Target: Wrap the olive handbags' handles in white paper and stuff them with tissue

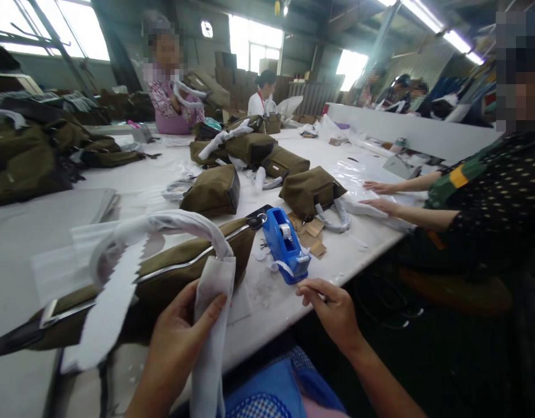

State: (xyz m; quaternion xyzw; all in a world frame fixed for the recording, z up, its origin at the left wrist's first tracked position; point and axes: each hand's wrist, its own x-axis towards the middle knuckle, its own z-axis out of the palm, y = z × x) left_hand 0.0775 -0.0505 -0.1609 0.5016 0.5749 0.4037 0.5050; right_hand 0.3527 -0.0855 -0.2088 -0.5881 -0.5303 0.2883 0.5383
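Observation:
My left hand [183, 331] is closed around a white wrapping strip [215, 302] that hangs from the near end of a bag's wrapped handle [180, 223]. That olive bag [176, 261] lies on the table with its silver zipper facing up. A jagged-edged white paper piece [113, 305] lies over it. A blue tape dispenser [285, 244] with a small roll stands beyond the bag's right end. At its cutting edge, my right hand [331, 307] is closed with thumb and fingers pinched; whatever they hold is too small to make out.
Olive bags [250, 148] with wrapped handles stand mid-table, and more [28, 148] are heaped at left. Cardboard scraps [315, 238] lie beside the dispenser. A co-worker's hands [383, 197] rest on clear plastic at right. Other people are farther back. The table edge [363, 270] runs diagonally.

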